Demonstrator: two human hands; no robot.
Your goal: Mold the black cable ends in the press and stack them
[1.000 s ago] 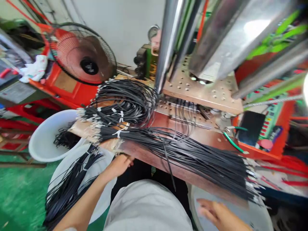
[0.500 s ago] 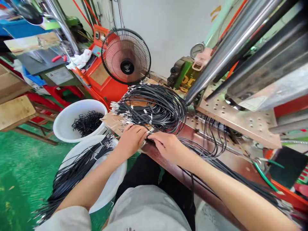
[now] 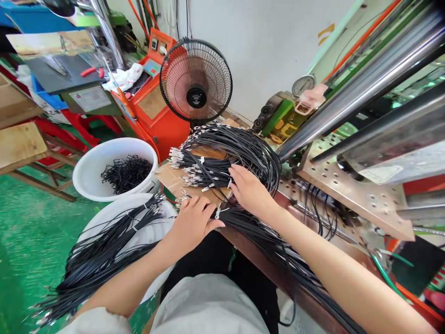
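Many black wires with small metal terminals (image 3: pixel 194 169) lie before me on a piece of cardboard (image 3: pixel 166 178), and both my hands are on them. My left hand (image 3: pixel 191 222) lies over the wires near the front edge of the cardboard, with the fingers (image 3: pixel 208 223) close together. My right hand (image 3: pixel 248 190) presses higher on the heap, with the fingers (image 3: pixel 236 172) a little spread. I cannot tell if they truly grip the wires or only touch them.

Some work looks done: a bundle of wires (image 3: pixel 104 253) with white ties lies across a white tub (image 3: pixel 114 208) to my left, and another white tub (image 3: pixel 90 176) holds a dark tangle of short wire pieces (image 3: pixel 127 175). The wires under my hands have a white tie (image 3: pixel 218 212) too, but a big curved loop of wires (image 3: pixel 243 146) lies untied beside them, so a good part seems left. Behind it stand the steel columns of a press (image 3: pixel 365 88).
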